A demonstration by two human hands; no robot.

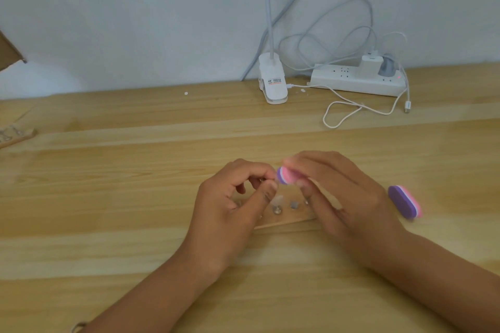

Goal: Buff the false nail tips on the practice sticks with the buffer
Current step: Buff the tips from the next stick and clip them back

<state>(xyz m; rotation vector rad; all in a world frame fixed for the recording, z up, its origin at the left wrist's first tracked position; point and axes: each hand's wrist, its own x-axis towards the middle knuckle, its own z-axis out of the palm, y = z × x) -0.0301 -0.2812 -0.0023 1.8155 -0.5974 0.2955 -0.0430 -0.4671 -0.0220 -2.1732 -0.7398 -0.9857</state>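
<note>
My right hand (338,194) grips a small purple, white and pink buffer block (284,175), its end pointing left. My left hand (238,197) pinches a small practice stick between thumb and forefinger right beside that end; the nail tip on it is mostly hidden by my fingers. Below both hands lies a wooden holder strip (286,217) with metal-based practice sticks (277,207) standing on it, one carrying a pale nail tip. My hands cover part of the strip.
A second purple and pink buffer (405,201) lies on the wooden table right of my right hand. At the back stand a white clip lamp base (273,81), a power strip (357,80) with plugs and loose white cables (359,108). A wooden item (16,136) sits at the left edge.
</note>
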